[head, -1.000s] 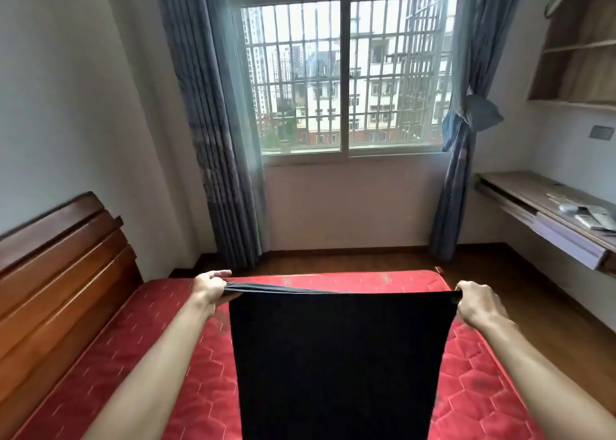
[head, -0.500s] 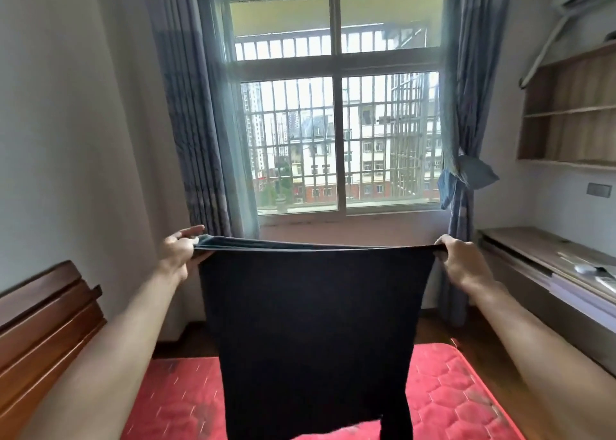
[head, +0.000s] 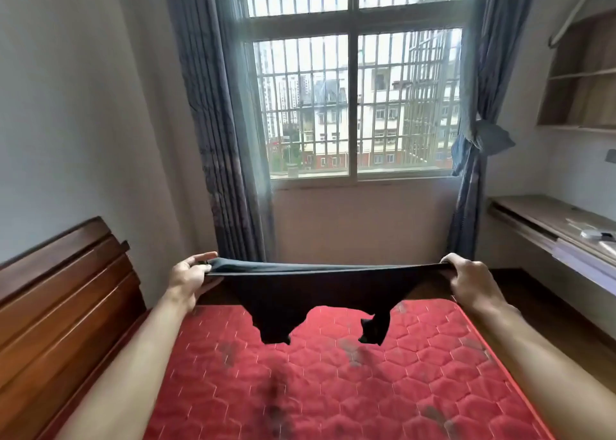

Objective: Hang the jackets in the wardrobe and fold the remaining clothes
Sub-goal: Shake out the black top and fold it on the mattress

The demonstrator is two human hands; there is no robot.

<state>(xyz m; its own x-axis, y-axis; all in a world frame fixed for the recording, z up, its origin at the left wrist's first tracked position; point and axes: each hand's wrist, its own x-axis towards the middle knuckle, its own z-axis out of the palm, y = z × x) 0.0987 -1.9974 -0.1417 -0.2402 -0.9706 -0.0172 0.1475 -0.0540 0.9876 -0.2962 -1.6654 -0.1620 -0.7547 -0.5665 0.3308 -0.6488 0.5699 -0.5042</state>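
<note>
Both bare forearms reach forward from the bottom corners of the view, level with each other and spread wide. The left hand (head: 188, 278) sits at about 9 o'clock from the middle of the scene, thumb on top and one finger stretched out toward the window, pinching one end of the black garment (head: 310, 298). The right hand (head: 470, 278), at about 3 o'clock, has its fingers curled over and closed around the other end, knuckles up.

Between the two hands the garment's top edge is pulled taut into an almost straight line, showing a thin grey-blue band along the fold. The cloth hangs in the air above the mattress (head: 333, 383), not touching it. Its lower edge is ragged in outline: two short flaps drop down, one left of centre and one right of centre, with an arch-shaped gap between them. The fabric looks matte, soft and dark, without visible print.

Below it, toward 6 o'clock, the red mattress is quilted in a hexagon pattern with dark smudges. A brown wooden headboard (head: 63, 309) with horizontal slats runs along 8 o'clock. At 12 o'clock, a barred window (head: 355, 106) stands between grey-blue curtains (head: 216, 123); a pale wooden table (head: 550, 226) lies at 3 o'clock.
</note>
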